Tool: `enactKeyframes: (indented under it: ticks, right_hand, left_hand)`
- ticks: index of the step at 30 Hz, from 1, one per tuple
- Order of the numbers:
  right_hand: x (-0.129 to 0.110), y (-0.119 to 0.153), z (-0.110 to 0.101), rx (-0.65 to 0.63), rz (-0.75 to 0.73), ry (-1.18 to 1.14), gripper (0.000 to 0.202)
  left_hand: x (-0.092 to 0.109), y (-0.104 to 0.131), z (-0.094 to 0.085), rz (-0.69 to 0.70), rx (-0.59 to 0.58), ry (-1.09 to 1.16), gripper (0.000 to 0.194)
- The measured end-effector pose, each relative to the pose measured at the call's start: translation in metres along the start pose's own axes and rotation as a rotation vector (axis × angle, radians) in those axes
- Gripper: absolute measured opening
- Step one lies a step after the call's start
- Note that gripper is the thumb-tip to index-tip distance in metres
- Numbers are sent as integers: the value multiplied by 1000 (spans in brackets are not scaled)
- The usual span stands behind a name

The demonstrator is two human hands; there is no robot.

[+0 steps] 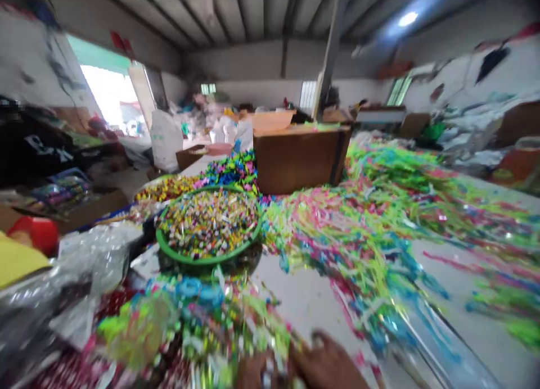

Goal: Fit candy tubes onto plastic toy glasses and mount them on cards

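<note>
At the far left, a yellow sheet (21,259), a red rounded object (36,234) near it and, farther back, a person in black clothing (42,147) with white lettering. Next, an open cardboard box (95,209) with colourful packets inside, then crumpled clear plastic (103,254) nearer the front. Rightward, a green basin (211,259) full of tiny multicoloured pieces (211,220), with yellow and red bits (169,189) behind. In front of the basin, a near heap of bright strips (202,316), running to the bottom edge.

At the heap's right end, the left hand (251,372), blurred and cut off below; cannot tell whether fingers apart, together or clamped. Between both hands, a small pale item (267,373), too blurred to name; cannot tell whether held or merely touched. Farther back, a brown carton (295,161) with a pale orange basin (272,120) on top. Just beside the left hand, the right hand (329,363), fingers pointing toward the item; cannot tell whether closed on it. Farther right, a long tangle of green, pink and blue strips (358,220) across a white tabletop (304,293).
</note>
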State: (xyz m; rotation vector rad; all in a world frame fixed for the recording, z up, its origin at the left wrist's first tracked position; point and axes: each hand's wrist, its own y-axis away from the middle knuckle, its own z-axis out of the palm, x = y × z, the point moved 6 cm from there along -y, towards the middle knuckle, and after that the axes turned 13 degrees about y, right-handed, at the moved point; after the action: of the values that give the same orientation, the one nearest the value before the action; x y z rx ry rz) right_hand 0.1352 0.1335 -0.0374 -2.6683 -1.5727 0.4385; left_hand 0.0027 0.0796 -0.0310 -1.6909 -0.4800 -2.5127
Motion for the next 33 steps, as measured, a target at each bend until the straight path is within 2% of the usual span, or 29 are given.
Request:
enactKeyframes:
  ticks: [2,4,7,10,12,15,18,21,25,30,33]
  right_hand:
    - [-22,0,-13,-64,-99,248,30]
    - [-35,-10,-33,-74,-189,388,25]
    - [-45,-22,-73,202,-243,425,25]
    - [-46,-8,-95,474,-215,310,28]
    - [-38,7,-90,542,-154,157,28]
    - [-23,20,-62,509,-39,-84,24]
    - [-20,20,-41,486,44,-269,20]
    - [-22,14,-40,519,102,-393,15]
    - [-14,10,-38,517,146,-401,15]
    - [18,11,-14,408,260,-335,22]
    - [48,-6,-4,298,359,-171,24]
  left_hand:
    - [-11,14,-2,-6,79,43,36]
    - [-20,19,-5,-55,130,83,35]
    - [-29,17,-10,-143,190,184,35]
    - [-31,17,-10,-205,228,359,40]
    - [-30,17,-7,-228,232,488,43]
    - [-24,15,-3,-263,249,635,37]
    - [-19,11,-3,-279,311,700,21]
    - [-15,9,0,-275,363,709,9]
    - [0,7,3,-227,418,741,11]
    - [39,1,-20,-11,592,890,20]
    - [50,-6,-30,106,580,939,28]
